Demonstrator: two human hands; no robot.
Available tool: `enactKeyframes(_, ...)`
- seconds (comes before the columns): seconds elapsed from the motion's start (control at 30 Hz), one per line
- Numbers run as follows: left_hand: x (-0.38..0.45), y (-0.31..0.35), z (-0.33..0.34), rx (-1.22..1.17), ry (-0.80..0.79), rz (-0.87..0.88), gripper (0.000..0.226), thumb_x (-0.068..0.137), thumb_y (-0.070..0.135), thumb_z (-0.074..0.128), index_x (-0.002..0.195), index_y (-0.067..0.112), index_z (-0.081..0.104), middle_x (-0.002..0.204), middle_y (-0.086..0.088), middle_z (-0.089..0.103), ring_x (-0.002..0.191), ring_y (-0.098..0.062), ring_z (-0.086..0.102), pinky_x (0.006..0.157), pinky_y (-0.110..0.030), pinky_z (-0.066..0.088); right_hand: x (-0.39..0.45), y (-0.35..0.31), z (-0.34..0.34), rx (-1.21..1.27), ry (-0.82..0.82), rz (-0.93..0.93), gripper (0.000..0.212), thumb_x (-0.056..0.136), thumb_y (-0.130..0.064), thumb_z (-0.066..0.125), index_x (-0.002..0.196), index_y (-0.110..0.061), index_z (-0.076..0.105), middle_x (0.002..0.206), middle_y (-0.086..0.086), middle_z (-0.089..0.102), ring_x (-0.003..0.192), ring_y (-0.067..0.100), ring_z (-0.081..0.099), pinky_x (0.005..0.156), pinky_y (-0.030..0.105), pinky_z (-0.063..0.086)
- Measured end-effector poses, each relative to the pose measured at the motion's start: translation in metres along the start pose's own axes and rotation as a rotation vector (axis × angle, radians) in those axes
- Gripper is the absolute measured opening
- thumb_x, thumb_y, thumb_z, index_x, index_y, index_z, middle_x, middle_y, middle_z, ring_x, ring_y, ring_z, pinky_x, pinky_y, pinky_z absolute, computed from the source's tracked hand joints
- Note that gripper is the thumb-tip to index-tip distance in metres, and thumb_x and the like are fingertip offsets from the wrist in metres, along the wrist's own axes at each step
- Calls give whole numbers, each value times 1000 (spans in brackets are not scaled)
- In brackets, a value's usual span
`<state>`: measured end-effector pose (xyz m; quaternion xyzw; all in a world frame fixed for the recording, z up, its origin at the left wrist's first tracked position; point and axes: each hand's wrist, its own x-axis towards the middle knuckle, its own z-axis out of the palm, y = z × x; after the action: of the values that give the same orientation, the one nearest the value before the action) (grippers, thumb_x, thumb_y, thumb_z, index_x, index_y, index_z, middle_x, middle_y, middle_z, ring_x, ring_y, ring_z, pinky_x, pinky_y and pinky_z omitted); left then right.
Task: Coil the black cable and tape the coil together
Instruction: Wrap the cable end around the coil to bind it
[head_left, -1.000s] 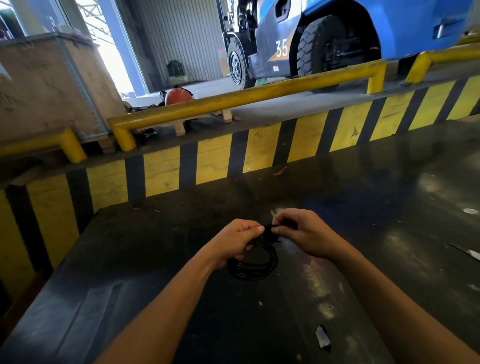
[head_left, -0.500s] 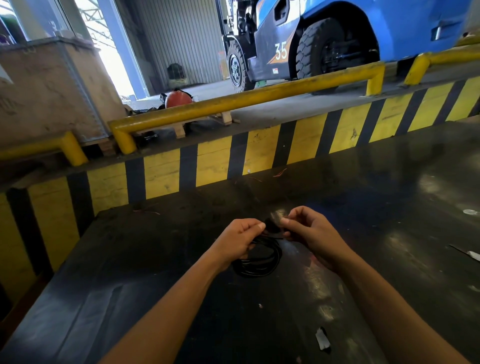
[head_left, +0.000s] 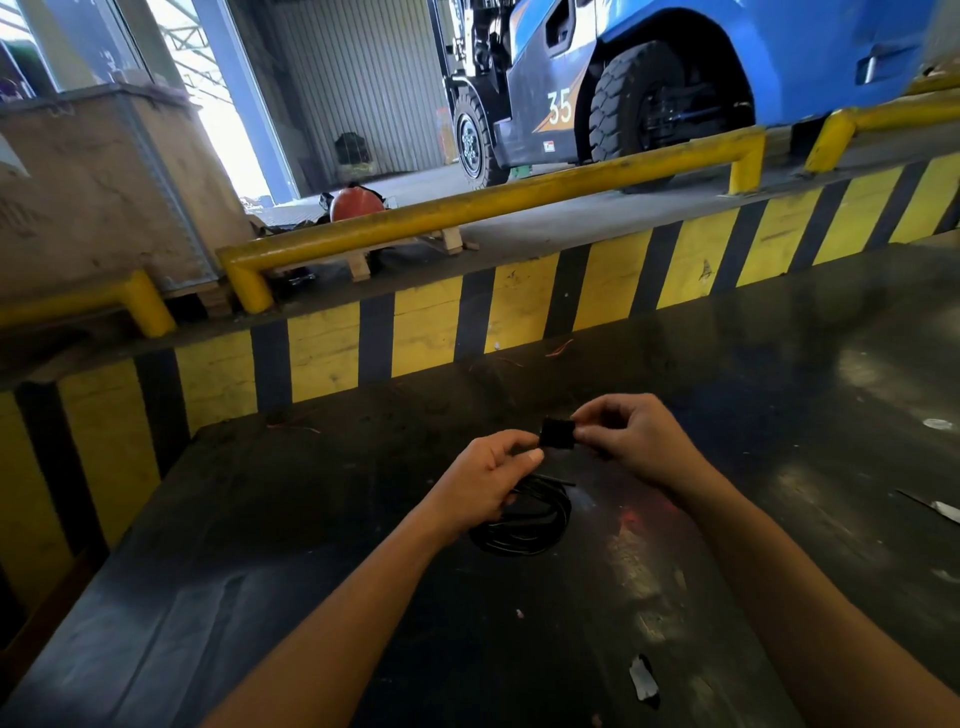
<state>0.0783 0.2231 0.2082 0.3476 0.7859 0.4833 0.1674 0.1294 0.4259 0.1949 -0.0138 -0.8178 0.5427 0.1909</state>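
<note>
A black cable (head_left: 530, 522) wound into a small round coil hangs just above the dark table (head_left: 260, 545). My left hand (head_left: 483, 478) grips the coil's top, thumb on the upper side. A short strip of black tape (head_left: 557, 434) stretches from the coil's top to my right hand (head_left: 631, 441), which pinches its far end between thumb and fingers. The part of the coil inside my left fist is hidden.
A torn scrap of tape backing (head_left: 642, 683) lies on the table near me. A yellow-and-black striped barrier (head_left: 431, 332) borders the far edge, with a yellow guard rail (head_left: 467, 208) behind. A blue forklift (head_left: 649, 78) is parked beyond; a wooden crate (head_left: 98, 192) stands left.
My right hand has pulled away to the right and up, drawing the black tape out taut from the coil. The left hand holds the coil in about the same place.
</note>
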Motion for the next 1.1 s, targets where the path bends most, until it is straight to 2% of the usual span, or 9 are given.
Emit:
enactKeyframes(0.07, -1, 2, 0, -21, -4, -1, 22, 97, 23, 49, 118, 23, 56, 59, 6, 52, 45, -1, 47, 39, -13, 36, 4, -5, -5, -223, -19, -109, 17, 82, -12, 70, 86, -28, 70, 79, -14, 64, 74, -3, 60, 63, 9, 45)
enactKeyframes(0.17, 0, 7, 0, -36, 5, 29, 21, 96, 23, 50, 116, 28, 56, 61, 4, 53, 45, -2, 46, 39, -15, 37, 5, -15, -6, -362, -226, -196, 17, 82, -11, 70, 90, -26, 72, 82, -15, 65, 80, -5, 61, 73, 13, 46)
enactKeyframes(0.3, 0, 12, 0, -24, 28, 26, 21, 97, 24, 48, 114, 22, 61, 67, -6, 55, 46, -5, 47, 39, -16, 38, 4, -27, -10, -256, -445, -183, 17, 86, -9, 65, 101, -17, 69, 96, -5, 69, 89, 4, 66, 79, 23, 56)
enactKeyframes(0.4, -2, 11, 2, -59, 37, -3, 20, 97, 22, 49, 101, 15, 67, 62, -3, 53, 45, -7, 44, 39, -17, 36, 3, -34, -13, -105, -537, -79, 19, 91, -9, 58, 108, -14, 62, 94, -3, 65, 79, -1, 64, 67, 16, 52)
enactKeyframes(0.53, 0, 10, 8, -65, 106, -38, 19, 95, 19, 51, 89, 13, 68, 58, 0, 54, 42, -6, 45, 37, -17, 35, 1, -35, -7, -102, -592, 16, 16, 91, -8, 56, 104, -19, 56, 94, -2, 62, 74, -1, 61, 62, 15, 48)
enactKeyframes(0.73, 3, 11, 12, 10, 267, -11, 22, 93, 19, 52, 80, 21, 70, 68, 2, 69, 56, -9, 63, 48, -18, 49, -1, -40, -9, -10, -514, 87, 17, 93, -18, 57, 109, -18, 56, 96, -1, 63, 79, 4, 61, 60, 14, 48)
enactKeyframes(0.83, 3, 13, 16, -24, 261, -29, 23, 94, 20, 51, 82, 23, 70, 57, 10, 66, 45, -2, 57, 40, -14, 41, 0, -46, -11, -22, -483, 81, 21, 90, -19, 61, 111, -19, 56, 105, 0, 61, 88, 8, 62, 61, 13, 49)
enactKeyframes(0.93, 4, 14, 18, -101, 240, -76, 22, 94, 19, 50, 86, 22, 70, 53, 7, 63, 39, -1, 50, 36, -15, 36, -1, -49, -14, -40, -484, 80, 27, 88, -18, 64, 114, -16, 55, 112, 6, 59, 96, 16, 62, 71, 20, 50)
enactKeyframes(1.1, 5, 16, 19, -267, 228, -159, 21, 95, 12, 48, 98, 16, 68, 69, -2, 66, 39, -3, 47, 36, -18, 35, -6, -50, -15, -72, -443, 60, 32, 88, -23, 64, 117, -12, 57, 107, 10, 65, 97, 18, 65, 79, 26, 54)
